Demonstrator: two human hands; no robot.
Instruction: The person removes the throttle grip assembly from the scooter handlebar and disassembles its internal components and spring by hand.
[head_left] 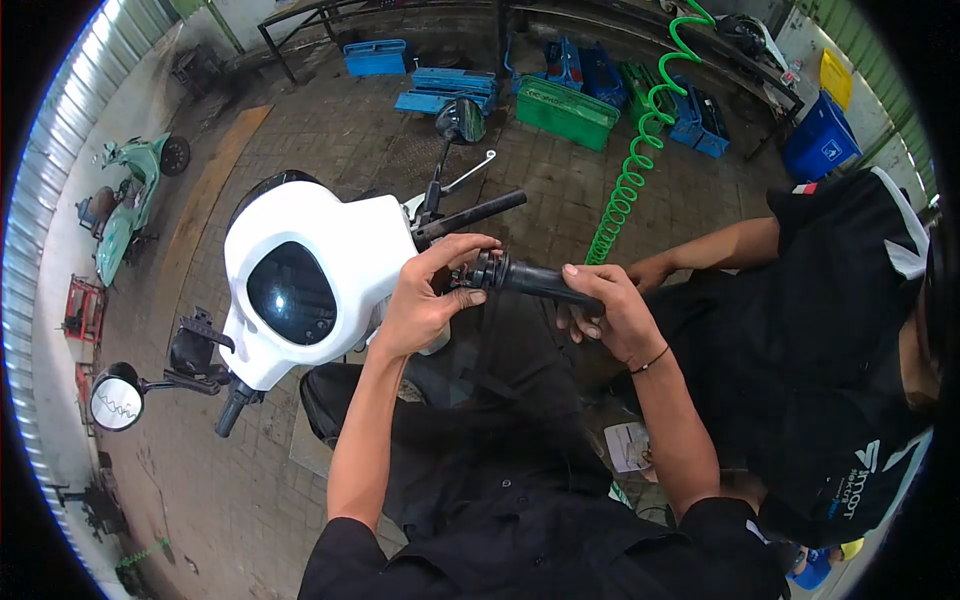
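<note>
Between my hands is a black handlebar grip [540, 281] with a ringed collar [487, 270] at its left end. My left hand [425, 300] closes its thumb and fingers around that collar. My right hand [612, 305], with a thin dark band at the wrist, wraps the other end, thumb on top. Just beyond my left hand, the white scooter's bare black handlebar end [490, 208] points right, with a silver brake lever [470, 172] and a round mirror [460, 120] near it. The grip is apart from that bar. The scooter's white front cover [345, 230] surrounds a dark display [291, 293].
A co-worker in black [840, 300] is close on my right, one forearm [715, 245] reaching toward my right hand. A green coiled hose [640, 160] hangs ahead. Blue and green toolboxes [566, 112] line the back; a mint scooter [135, 205] stands far left.
</note>
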